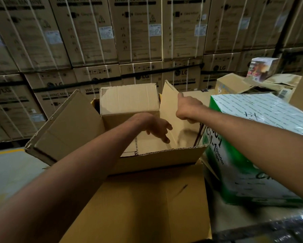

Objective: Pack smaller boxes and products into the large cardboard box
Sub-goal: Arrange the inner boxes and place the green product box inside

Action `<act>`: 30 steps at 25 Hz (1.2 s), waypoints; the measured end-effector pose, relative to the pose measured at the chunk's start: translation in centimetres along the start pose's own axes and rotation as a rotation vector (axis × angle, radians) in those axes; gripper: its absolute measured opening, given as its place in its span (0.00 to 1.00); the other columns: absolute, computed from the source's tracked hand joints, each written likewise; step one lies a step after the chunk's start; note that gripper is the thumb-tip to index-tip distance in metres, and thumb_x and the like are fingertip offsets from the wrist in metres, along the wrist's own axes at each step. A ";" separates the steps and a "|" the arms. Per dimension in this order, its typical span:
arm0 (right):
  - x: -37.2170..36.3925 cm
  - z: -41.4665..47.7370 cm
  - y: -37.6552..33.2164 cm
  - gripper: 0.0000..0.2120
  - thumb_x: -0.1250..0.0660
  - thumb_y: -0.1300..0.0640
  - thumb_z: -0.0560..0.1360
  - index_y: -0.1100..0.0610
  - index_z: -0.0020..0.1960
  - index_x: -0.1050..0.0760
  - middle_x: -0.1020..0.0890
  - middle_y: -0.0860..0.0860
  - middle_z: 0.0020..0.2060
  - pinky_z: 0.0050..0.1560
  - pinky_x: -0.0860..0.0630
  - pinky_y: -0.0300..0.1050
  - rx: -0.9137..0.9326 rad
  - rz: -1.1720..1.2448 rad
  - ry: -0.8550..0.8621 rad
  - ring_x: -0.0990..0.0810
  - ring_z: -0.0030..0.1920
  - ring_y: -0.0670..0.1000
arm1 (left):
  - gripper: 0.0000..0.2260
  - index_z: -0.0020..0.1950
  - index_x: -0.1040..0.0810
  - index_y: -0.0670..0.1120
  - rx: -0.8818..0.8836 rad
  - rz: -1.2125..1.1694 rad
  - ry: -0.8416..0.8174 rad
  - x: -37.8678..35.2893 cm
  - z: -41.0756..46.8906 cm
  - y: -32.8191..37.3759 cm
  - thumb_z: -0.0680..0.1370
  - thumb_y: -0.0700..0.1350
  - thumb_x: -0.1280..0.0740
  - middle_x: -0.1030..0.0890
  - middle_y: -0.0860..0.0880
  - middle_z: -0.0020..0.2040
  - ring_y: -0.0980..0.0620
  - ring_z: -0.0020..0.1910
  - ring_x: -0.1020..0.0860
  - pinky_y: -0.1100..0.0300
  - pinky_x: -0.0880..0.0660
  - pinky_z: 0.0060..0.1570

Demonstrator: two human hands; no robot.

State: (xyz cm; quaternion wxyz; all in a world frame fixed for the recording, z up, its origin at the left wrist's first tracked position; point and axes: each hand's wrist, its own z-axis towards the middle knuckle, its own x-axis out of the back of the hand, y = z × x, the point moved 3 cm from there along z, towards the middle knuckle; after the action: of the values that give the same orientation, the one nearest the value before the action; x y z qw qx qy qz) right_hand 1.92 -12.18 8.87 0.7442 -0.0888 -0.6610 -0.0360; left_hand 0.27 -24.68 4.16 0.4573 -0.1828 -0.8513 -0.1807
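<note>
Our left hand (154, 126) kept a loose, empty grip, its fingers spread and curled downward over the open mouth of the large brown corrugated cardboard box (157, 161), touching nothing that we could make out. Our right hand (186, 107) was closed around the upright right-hand flap (170, 109) of that box, thumb pointing up along the flap's inner face, the other fingers wrapped over its edge.

We saw the large box at the centre of the view with all its flaps open: the left one (66, 123) leaned out toward nine o'clock, and the near one (147, 204) lay flat toward six o'clock, under our forearms. A smaller plain brown cardboard box (129, 100) stood inside at twelve o'clock, against the far wall, its top rising above the rim. The near part of the interior, below our left hand, showed bare cardboard floor.

At three o'clock, just beside the large box, stood a green and white printed carton wrapped in clear film (257, 137). Beyond it, toward one o'clock, lay crumpled brown cartons (233, 84) and a small colour-printed box (261, 68) perched on them. A stacked wall of strapped washing-machine cartons (138, 30) filled the background from nine to three o'clock. Grey floor (8, 169) showed at eight o'clock.
</note>
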 end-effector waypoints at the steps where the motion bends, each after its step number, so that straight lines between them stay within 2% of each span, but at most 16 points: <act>1: 0.0 0.5 0.6 0.36 0.32 0.63 0.77 0.54 0.81 0.44 0.23 0.56 0.53 0.32 0.25 0.46 -0.023 0.109 -0.044 0.21 0.44 0.53 | 0.36 0.84 0.47 0.52 0.003 -0.003 -0.011 0.0 0.1 0.0 0.81 0.53 0.31 0.34 0.52 0.80 0.45 0.77 0.33 0.43 0.33 0.74; 4: 0.4 1.3 2.3 0.37 0.34 0.70 0.75 0.50 0.80 0.42 0.26 0.55 0.49 0.29 0.27 0.42 -0.074 0.383 -0.142 0.23 0.43 0.52 | 0.38 0.84 0.48 0.53 0.012 -0.019 -0.007 0.1 0.4 0.0 0.80 0.53 0.30 0.34 0.52 0.80 0.45 0.76 0.32 0.44 0.30 0.73; 6: 0.0 1.2 3.2 0.38 0.33 0.71 0.76 0.50 0.80 0.41 0.27 0.54 0.48 0.30 0.27 0.41 -0.100 0.433 -0.177 0.24 0.43 0.51 | 0.39 0.84 0.49 0.54 0.008 -0.051 -0.016 0.4 0.3 0.4 0.80 0.52 0.29 0.35 0.52 0.80 0.44 0.76 0.32 0.43 0.28 0.71; 9: -0.7 0.9 3.7 0.36 0.34 0.69 0.74 0.51 0.78 0.40 0.26 0.54 0.47 0.28 0.27 0.41 -0.114 0.398 -0.150 0.22 0.40 0.51 | 0.40 0.84 0.51 0.54 -0.011 -0.049 -0.049 0.3 0.3 1.4 0.80 0.49 0.29 0.37 0.52 0.81 0.44 0.77 0.34 0.42 0.29 0.71; 11: -0.9 1.1 3.8 0.36 0.34 0.66 0.73 0.51 0.78 0.40 0.24 0.54 0.47 0.30 0.24 0.43 -0.095 0.326 -0.120 0.20 0.41 0.52 | 0.39 0.84 0.50 0.54 -0.002 -0.025 -0.075 -0.1 0.2 2.1 0.80 0.48 0.29 0.37 0.52 0.81 0.45 0.77 0.33 0.41 0.30 0.71; 14: -1.2 1.1 3.5 0.35 0.34 0.62 0.74 0.52 0.78 0.40 0.24 0.55 0.50 0.32 0.25 0.44 -0.079 0.190 -0.104 0.21 0.45 0.54 | 0.38 0.84 0.48 0.55 0.028 0.057 -0.104 -0.6 0.0 2.1 0.80 0.53 0.30 0.36 0.53 0.81 0.45 0.77 0.33 0.39 0.32 0.72; 15: -1.2 1.0 3.2 0.32 0.34 0.61 0.75 0.53 0.77 0.38 0.25 0.56 0.54 0.34 0.26 0.45 -0.073 0.132 -0.095 0.22 0.48 0.55 | 0.38 0.84 0.48 0.56 0.049 0.093 -0.113 -0.7 -0.1 1.4 0.80 0.55 0.30 0.36 0.53 0.80 0.45 0.76 0.32 0.39 0.33 0.73; 17: -1.3 0.6 2.3 0.26 0.32 0.60 0.75 0.55 0.73 0.31 0.31 0.58 0.65 0.49 0.24 0.51 -0.025 -0.045 -0.033 0.27 0.59 0.59 | 0.39 0.83 0.48 0.56 0.138 0.159 -0.143 -0.8 -1.1 -0.9 0.78 0.60 0.31 0.37 0.51 0.81 0.44 0.76 0.32 0.39 0.35 0.75; 19: -1.5 0.2 0.7 0.21 0.29 0.59 0.75 0.55 0.68 0.24 0.33 0.59 0.70 0.65 0.30 0.57 0.112 -0.254 0.073 0.33 0.68 0.61 | 0.43 0.83 0.49 0.57 0.255 0.244 -0.175 -1.2 -2.2 -3.8 0.75 0.64 0.30 0.38 0.49 0.82 0.43 0.77 0.33 0.40 0.36 0.75; 21: -2.4 -0.1 -1.1 0.21 0.28 0.60 0.75 0.54 0.68 0.22 0.33 0.59 0.72 0.71 0.32 0.57 0.306 -0.344 0.096 0.35 0.72 0.60 | 0.42 0.84 0.50 0.55 0.297 0.265 -0.176 -1.5 -3.3 -6.1 0.77 0.61 0.30 0.38 0.48 0.81 0.42 0.78 0.36 0.41 0.36 0.75; 24: -4.5 -0.2 -4.0 0.28 0.30 0.62 0.75 0.50 0.73 0.27 0.33 0.56 0.73 0.70 0.30 0.56 0.463 -0.285 -0.154 0.34 0.72 0.58 | 0.40 0.84 0.50 0.54 0.264 0.150 -0.157 -1.6 -4.4 -7.5 0.80 0.57 0.31 0.38 0.49 0.82 0.41 0.79 0.37 0.39 0.36 0.75; 26: -5.4 0.3 -6.0 0.27 0.31 0.60 0.77 0.50 0.76 0.29 0.31 0.55 0.71 0.67 0.31 0.55 0.496 -0.314 -0.313 0.34 0.71 0.58 | 0.37 0.84 0.46 0.52 0.228 0.202 -0.168 -1.5 -4.7 -7.3 0.80 0.55 0.31 0.38 0.48 0.81 0.42 0.79 0.37 0.41 0.37 0.76; 28: -5.8 0.8 -7.8 0.23 0.33 0.60 0.79 0.54 0.73 0.27 0.27 0.55 0.67 0.65 0.29 0.53 0.504 -0.353 -0.401 0.29 0.69 0.58 | 0.30 0.82 0.39 0.53 0.204 0.299 -0.209 -2.0 -4.8 -7.1 0.82 0.53 0.33 0.36 0.49 0.80 0.44 0.79 0.37 0.44 0.38 0.77; 30: -6.4 1.3 -9.2 0.12 0.36 0.64 0.80 0.59 0.63 0.23 0.22 0.53 0.58 0.57 0.24 0.50 0.491 -0.315 -0.495 0.21 0.56 0.53 | 0.24 0.78 0.31 0.53 0.208 0.381 -0.284 -3.0 -4.7 -7.2 0.83 0.53 0.35 0.31 0.49 0.77 0.45 0.77 0.34 0.45 0.36 0.75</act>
State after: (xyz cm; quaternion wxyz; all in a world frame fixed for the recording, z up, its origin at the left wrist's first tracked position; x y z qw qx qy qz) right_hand -1.69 -21.42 3.48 0.5465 0.1888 -0.8153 0.0317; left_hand 1.73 -33.57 3.00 0.3752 -0.3152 -0.8713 0.0247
